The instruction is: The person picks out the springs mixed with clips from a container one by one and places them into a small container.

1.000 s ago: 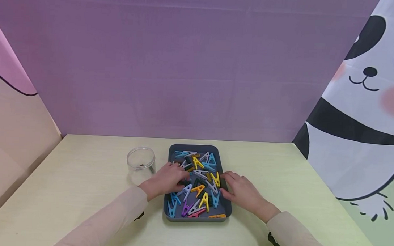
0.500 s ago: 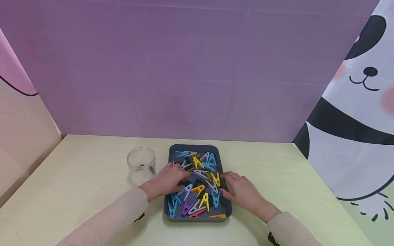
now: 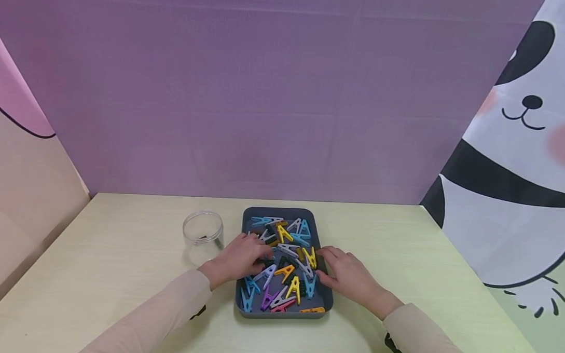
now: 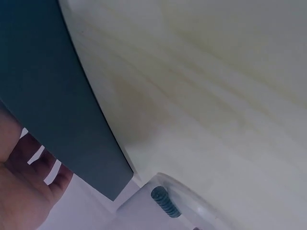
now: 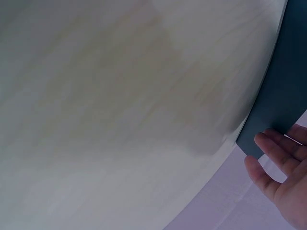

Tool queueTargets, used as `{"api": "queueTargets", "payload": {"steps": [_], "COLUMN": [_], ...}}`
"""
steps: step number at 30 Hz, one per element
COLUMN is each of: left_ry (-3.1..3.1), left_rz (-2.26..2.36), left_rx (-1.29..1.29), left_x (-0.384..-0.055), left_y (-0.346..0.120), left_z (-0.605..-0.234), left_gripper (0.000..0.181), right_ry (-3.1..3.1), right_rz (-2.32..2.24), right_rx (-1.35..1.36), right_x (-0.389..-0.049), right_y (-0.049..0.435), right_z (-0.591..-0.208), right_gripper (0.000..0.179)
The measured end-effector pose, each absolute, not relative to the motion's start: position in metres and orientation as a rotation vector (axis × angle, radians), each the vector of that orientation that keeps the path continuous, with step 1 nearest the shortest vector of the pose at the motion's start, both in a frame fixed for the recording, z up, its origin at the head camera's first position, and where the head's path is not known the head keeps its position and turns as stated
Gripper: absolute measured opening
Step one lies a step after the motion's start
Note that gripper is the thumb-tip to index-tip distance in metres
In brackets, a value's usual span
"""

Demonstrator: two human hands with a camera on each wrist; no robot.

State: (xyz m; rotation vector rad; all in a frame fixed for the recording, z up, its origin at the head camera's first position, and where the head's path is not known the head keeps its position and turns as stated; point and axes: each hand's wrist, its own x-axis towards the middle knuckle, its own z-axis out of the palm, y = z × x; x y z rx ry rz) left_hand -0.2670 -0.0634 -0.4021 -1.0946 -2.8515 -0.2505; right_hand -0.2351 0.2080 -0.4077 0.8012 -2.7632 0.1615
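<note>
A dark grey tray (image 3: 282, 315) holds a jumble of coloured plastic clothespins (image 3: 293, 288) and small dark ribbed pieces (image 3: 302, 288). My left hand (image 3: 243, 257) reaches over the tray's left rim, its relaxed fingers inside above the pieces; its fingertips are partly hidden. In the left wrist view, the tray wall (image 4: 62, 105) covers part of that hand (image 4: 24, 187). Against the tray's right rim rests my right hand (image 3: 349, 275), near a yellow clothespin (image 3: 310, 257). The right wrist view shows its loosely bent fingers at the wall (image 5: 273, 115), gripping nothing visible.
To the left of the tray stands a clear round jar (image 3: 197, 252) without a lid. One ribbed cylinder (image 4: 164, 201) lies in it. The pale wooden table (image 3: 135, 244) ends at a purple backdrop (image 3: 266, 103), with a panda print (image 3: 521, 169) on the right.
</note>
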Motion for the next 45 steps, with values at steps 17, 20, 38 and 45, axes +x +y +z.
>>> {"api": "queueTargets", "payload": {"steps": [17,20,38,45], "left_ry": [-2.738,-2.719,-2.590,-2.598], "left_rz": [-0.306,-0.329,-0.299,-0.309], "left_rx": [-1.073,-1.062,-0.913,-0.826], "left_x": [-0.257,-0.256,-0.259,-0.259], "left_y": [-0.072,-0.075,-0.118,-0.141], "left_z": [-0.378,-0.370,-0.343,-0.337], "left_gripper": [0.021,0.021,0.018,0.018], "right_ry": [-2.745,-2.741,-2.744,-2.746], "right_rz": [0.155,0.160,0.172,0.174], "right_rx": [0.808,0.813,0.807,0.805], "right_x": [-0.235,-0.236,-0.235,-0.235], "right_y": [0.209,0.210,0.208,0.208], "right_z": [-0.408,-0.408,-0.408,-0.409], "right_gripper": [0.043,0.043,0.043,0.042]}}
